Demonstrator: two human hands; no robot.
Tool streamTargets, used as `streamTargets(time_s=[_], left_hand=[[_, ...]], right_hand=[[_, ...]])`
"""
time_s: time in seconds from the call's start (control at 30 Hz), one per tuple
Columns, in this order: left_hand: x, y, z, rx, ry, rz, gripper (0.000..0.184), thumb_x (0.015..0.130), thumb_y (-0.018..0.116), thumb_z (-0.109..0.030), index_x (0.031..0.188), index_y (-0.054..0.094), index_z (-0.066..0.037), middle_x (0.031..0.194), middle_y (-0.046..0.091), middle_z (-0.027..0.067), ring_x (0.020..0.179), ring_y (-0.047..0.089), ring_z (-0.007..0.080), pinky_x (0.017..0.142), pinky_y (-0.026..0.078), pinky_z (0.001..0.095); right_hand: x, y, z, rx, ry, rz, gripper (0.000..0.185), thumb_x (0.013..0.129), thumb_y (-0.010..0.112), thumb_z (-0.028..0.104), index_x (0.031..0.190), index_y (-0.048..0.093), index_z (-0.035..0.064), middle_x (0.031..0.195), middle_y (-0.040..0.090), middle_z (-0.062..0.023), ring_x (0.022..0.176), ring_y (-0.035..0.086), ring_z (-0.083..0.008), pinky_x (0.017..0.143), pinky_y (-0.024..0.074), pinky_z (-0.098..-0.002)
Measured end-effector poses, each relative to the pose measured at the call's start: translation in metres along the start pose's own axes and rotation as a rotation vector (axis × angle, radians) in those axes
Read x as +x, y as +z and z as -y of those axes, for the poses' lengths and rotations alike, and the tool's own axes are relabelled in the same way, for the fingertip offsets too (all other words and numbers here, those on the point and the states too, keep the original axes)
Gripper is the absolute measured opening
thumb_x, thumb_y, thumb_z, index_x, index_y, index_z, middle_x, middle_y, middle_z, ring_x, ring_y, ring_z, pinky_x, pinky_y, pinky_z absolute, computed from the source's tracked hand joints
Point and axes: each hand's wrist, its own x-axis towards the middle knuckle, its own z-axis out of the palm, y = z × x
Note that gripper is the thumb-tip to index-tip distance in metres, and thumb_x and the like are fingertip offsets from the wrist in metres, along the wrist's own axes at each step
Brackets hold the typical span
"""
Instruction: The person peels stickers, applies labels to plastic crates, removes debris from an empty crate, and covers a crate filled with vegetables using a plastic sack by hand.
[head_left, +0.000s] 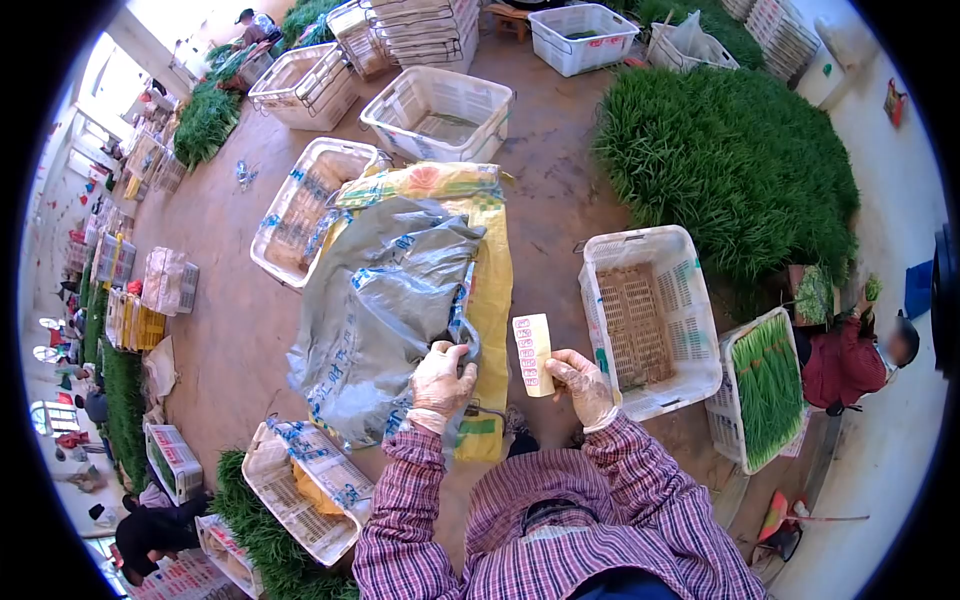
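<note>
My gloved right hand (pixel 582 387) pinches a strip of pale yellow paper (pixel 533 355) printed with a column of red labels. My gloved left hand (pixel 442 386) has its fingers curled at the near right edge of a grey plastic bag (pixel 385 300) with blue lettering, and seems to grip it. Under the bag lies a yellow woven sack (pixel 493 270). Both are spread over a white plastic crate (pixel 315 190), whose left part shows. Right of my right hand stands another white crate (pixel 655 320) with a dirty slatted bottom.
A big heap of green stalks (pixel 725 160) lies at the right. Below it, bundled stalks fill a crate (pixel 762 390), with a person in dark red (pixel 850 362) beside it. More crates (pixel 440 110) stand ahead, and one (pixel 305 490) holds something orange at lower left.
</note>
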Motion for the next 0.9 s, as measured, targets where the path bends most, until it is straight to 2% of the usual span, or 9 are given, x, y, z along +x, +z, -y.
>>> streamTargets(time_s=[0.07,0.1,0.23,0.33,0.57,0.6,0.73,0.83,0.9], left_hand=[[0.005,-0.004,0.005,0.201,0.095,-0.018,0.029,0.080,0.065,-0.025,0.104,0.069,-0.008,0.099,0.065,0.0151,0.087,0.066,0.0302,0.077,0.053,0.0407],[0.013,0.026,-0.030,0.149,0.113,-0.029,0.029,0.080,0.065,-0.025,0.104,0.069,-0.008,0.099,0.065,0.0151,0.087,0.066,0.0302,0.077,0.053,0.0407],[0.026,0.048,-0.034,0.424,0.267,0.192,0.015,0.084,0.057,-0.021,0.091,0.066,-0.012,0.086,0.066,0.0099,0.082,0.066,0.0294,0.071,0.053,0.0435],[0.038,0.033,-0.041,0.575,0.367,0.127,0.016,0.082,0.057,-0.019,0.095,0.064,-0.011,0.082,0.064,0.0107,0.078,0.065,0.0308,0.069,0.053,0.0444],[0.052,0.009,-0.063,0.661,0.318,0.009,0.014,0.084,0.057,-0.021,0.094,0.064,-0.013,0.081,0.065,0.0099,0.073,0.065,0.0299,0.065,0.052,0.0440],[0.054,0.003,-0.067,0.712,0.379,-0.111,0.010,0.085,0.053,-0.017,0.084,0.062,-0.013,0.073,0.063,0.0061,0.067,0.066,0.0267,0.057,0.052,0.0396],[0.066,-0.021,-0.085,0.673,0.418,-0.116,0.011,0.084,0.058,-0.022,0.086,0.062,-0.012,0.076,0.063,0.0084,0.070,0.065,0.0289,0.061,0.052,0.0414],[0.069,-0.049,-0.117,0.626,0.370,-0.086,0.022,0.082,0.062,-0.024,0.100,0.066,-0.011,0.084,0.064,0.0113,0.081,0.065,0.0306,0.070,0.052,0.0438],[0.075,-0.054,-0.114,0.573,0.347,-0.142,0.025,0.083,0.060,-0.021,0.105,0.067,-0.013,0.086,0.065,0.0115,0.083,0.065,0.0305,0.072,0.052,0.0436]], right_hand=[[-0.001,0.006,0.002,0.023,-0.008,0.043,0.026,0.093,0.066,0.030,0.102,0.065,0.0064,0.081,0.065,-0.0002,0.067,0.058,-0.0064,0.057,0.0458,-0.0191],[-0.013,-0.033,0.026,-0.021,-0.023,0.012,0.026,0.093,0.066,0.030,0.102,0.065,0.0064,0.081,0.065,-0.0002,0.067,0.058,-0.0064,0.057,0.0458,-0.0191],[-0.024,-0.053,0.033,-0.027,-0.046,-0.009,0.024,0.093,0.066,0.027,0.103,0.065,0.0053,0.082,0.066,0.0016,0.066,0.057,-0.0038,0.053,0.0441,-0.0174],[-0.032,-0.060,0.031,-0.002,-0.077,-0.022,0.026,0.093,0.065,0.029,0.102,0.064,0.0056,0.081,0.066,-0.0010,0.064,0.058,-0.0063,0.054,0.0459,-0.0196],[-0.058,-0.086,0.035,-0.026,-0.044,-0.020,0.027,0.093,0.066,0.029,0.107,0.064,0.0063,0.087,0.068,0.0002,0.070,0.061,-0.0049,0.055,0.0456,-0.0183],[-0.061,-0.088,0.038,-0.082,-0.029,0.004,0.028,0.094,0.065,0.030,0.109,0.064,0.0061,0.088,0.068,0.0005,0.071,0.061,-0.0047,0.055,0.0455,-0.0179],[-0.066,-0.109,0.051,-0.191,0.018,0.128,0.030,0.095,0.065,0.028,0.116,0.064,0.0059,0.094,0.068,0.0010,0.075,0.060,-0.0030,0.057,0.0455,-0.0169],[-0.068,-0.124,0.044,-0.182,0.034,0.211,0.031,0.094,0.066,0.026,0.116,0.064,0.0048,0.094,0.067,0.0012,0.079,0.059,-0.0045,0.063,0.0474,-0.0191],[-0.071,-0.128,0.048,-0.351,-0.129,0.254,0.030,0.093,0.067,0.024,0.115,0.065,0.0038,0.095,0.068,0.0012,0.083,0.061,-0.0083,0.072,0.0491,-0.0224]])
